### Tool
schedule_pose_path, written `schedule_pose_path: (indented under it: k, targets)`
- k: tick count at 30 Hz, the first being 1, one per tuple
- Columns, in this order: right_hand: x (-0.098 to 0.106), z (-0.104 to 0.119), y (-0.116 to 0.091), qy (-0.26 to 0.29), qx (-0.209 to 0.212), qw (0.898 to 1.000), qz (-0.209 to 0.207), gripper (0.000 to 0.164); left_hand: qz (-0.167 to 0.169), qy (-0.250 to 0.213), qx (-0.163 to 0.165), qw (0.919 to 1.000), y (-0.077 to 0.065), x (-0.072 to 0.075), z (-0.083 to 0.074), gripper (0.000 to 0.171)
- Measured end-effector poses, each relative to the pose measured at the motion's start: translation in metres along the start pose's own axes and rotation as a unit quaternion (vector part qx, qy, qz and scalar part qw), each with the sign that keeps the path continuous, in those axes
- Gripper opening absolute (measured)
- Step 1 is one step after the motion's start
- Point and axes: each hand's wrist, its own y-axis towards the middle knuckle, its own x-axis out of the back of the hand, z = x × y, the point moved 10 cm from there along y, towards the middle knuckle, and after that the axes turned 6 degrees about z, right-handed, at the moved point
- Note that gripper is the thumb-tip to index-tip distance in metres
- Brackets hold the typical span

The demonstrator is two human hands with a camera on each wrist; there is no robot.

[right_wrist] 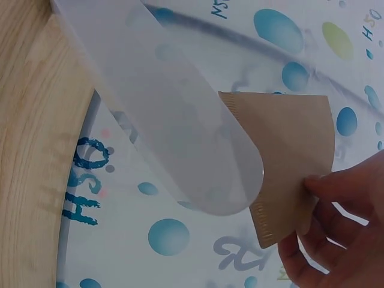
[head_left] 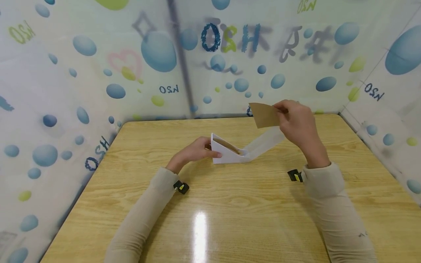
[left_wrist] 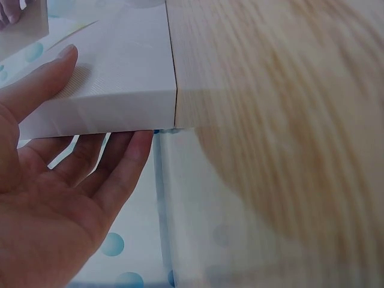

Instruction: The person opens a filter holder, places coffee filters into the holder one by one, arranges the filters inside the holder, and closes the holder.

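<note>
My left hand (head_left: 196,149) grips a white filter box (head_left: 225,156) by its left end on the wooden table. In the left wrist view the thumb lies on one broad face and the fingers are on another side of the box. Brown paper filters (head_left: 226,144) show inside. The box's translucent lid (head_left: 265,143) stands swung out to the right. Above that lid, my right hand (head_left: 298,122) pinches a brown paper coffee filter (right_wrist: 288,150) between thumb and fingers. Crimped seams run along two of its edges. The filter is clear of the box.
The wooden table (head_left: 243,219) stretches under both arms, its far edge close behind the box. A patterned sheet (head_left: 210,84) with blue and green spots hangs behind and at both sides. Small black devices (head_left: 181,187) are worn at both wrists.
</note>
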Motion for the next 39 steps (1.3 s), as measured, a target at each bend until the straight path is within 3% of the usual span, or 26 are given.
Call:
schedule_pose_path:
  k: [7,22,39]
  targets:
    - [0.0,0.006,0.0,0.001,0.038,0.999,-0.037,0.018,0.002,0.0,0.003,1.0,0.002,0.0,0.0,0.038]
    - [-0.024,0.015,0.003,0.001,0.059,0.998,0.012,0.016,-0.003,-0.002,0.004,1.0,0.002,0.0,-0.002,0.038]
    - [-0.038,0.02,0.004,-0.002,0.08,0.996,0.025,0.013,-0.005,-0.006,0.007,0.9999,0.001,0.001,0.0,0.037]
